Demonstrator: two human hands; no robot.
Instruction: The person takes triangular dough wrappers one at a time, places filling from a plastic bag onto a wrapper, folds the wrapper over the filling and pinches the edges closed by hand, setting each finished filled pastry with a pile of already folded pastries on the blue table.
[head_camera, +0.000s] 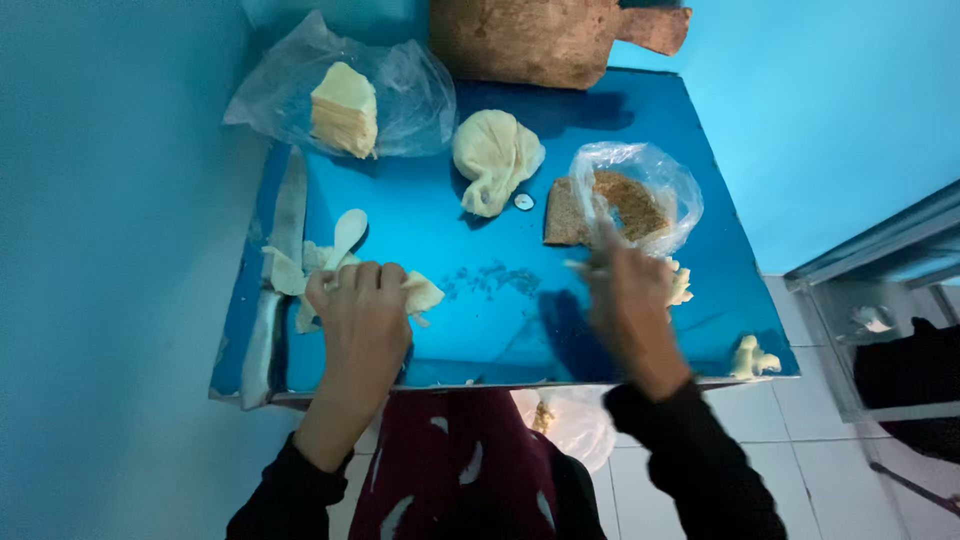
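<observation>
Fingers (352, 280) of left hand (362, 318) curl over, hiding pale dough (422, 293).

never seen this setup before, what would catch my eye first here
The shiny blue table dominates the view. On it, the left hand presses on pale dough pieces near the front left edge, while the right hand reaches toward a clear bag of brown crumbs. At the back sit a tied cloth bundle and a stack of pale sheets in plastic.
</observation>
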